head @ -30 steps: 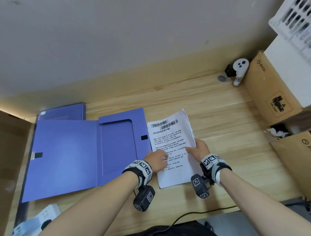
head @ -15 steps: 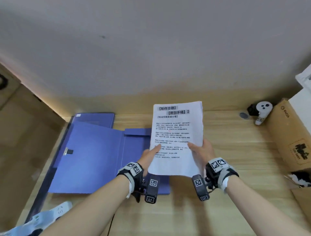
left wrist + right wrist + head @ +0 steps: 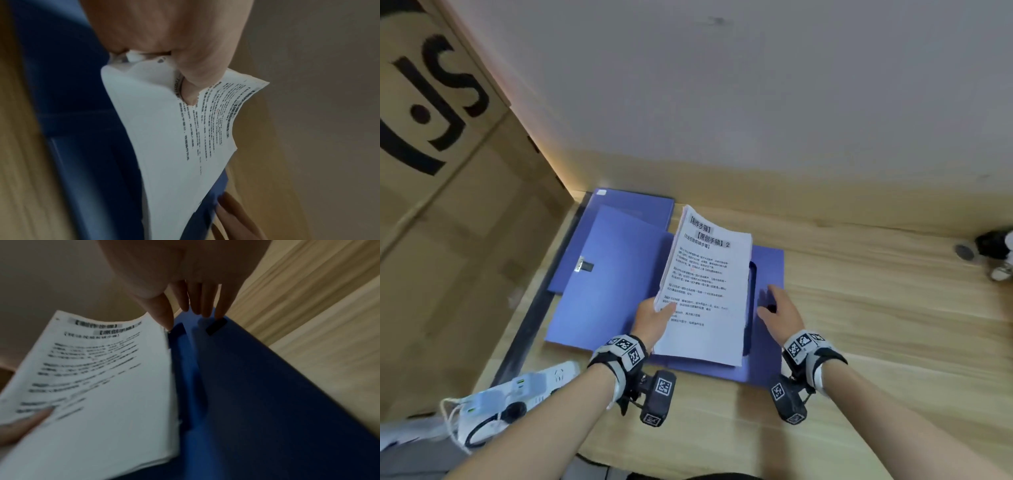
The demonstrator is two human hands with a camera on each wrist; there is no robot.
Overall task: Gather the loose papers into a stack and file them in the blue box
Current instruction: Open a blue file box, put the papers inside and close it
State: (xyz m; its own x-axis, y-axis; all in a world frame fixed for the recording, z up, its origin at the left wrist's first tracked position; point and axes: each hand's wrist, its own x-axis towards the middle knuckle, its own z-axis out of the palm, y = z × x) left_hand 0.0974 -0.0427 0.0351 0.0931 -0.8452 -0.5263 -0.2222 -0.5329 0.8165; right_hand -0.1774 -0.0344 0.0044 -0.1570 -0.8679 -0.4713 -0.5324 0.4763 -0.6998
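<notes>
A stack of printed white papers [image 3: 707,291] [image 3: 174,138] [image 3: 98,378] hangs tilted over the open blue file box [image 3: 606,281] [image 3: 257,402] [image 3: 72,113], which lies flat on the wooden desk. My left hand [image 3: 654,317] [image 3: 185,78] pinches the stack at its lower left edge, thumb on the printed face. My right hand [image 3: 779,310] [image 3: 195,301] is off the paper, its straight fingers reaching down to the box's right flap beside a black patch [image 3: 216,326].
A large cardboard box [image 3: 441,205] walls off the left side. A white power strip with plugs [image 3: 517,390] lies at the desk's near left. A second blue folder [image 3: 633,205] lies behind the open one. A black and white controller [image 3: 996,250] sits far right.
The stack has moved left, from the desk up and over the open box. My right hand has let go of it and dropped onto the box flap; the left hand alone holds it.
</notes>
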